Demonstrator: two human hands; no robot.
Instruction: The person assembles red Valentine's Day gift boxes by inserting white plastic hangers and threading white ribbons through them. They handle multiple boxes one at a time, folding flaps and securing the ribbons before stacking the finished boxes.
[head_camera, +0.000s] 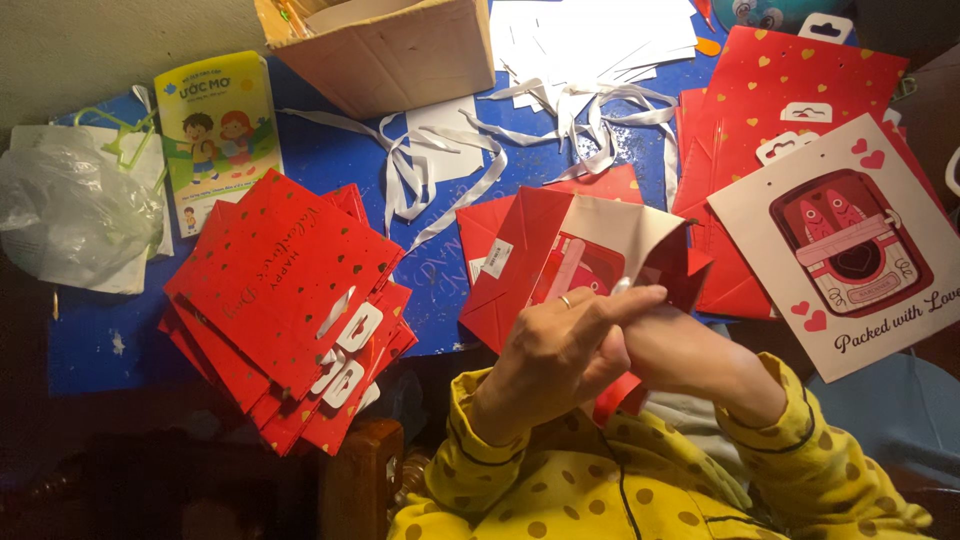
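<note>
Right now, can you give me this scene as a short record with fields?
left hand: grips the open red gift bag at its mouth
right hand: reaches inside the bag, only its wrist shows
left of bag: fanned stack of flat red bags
right of bag: white bag with heart picture
behind: white ribbons, cardboard box
surface: blue table
</note>
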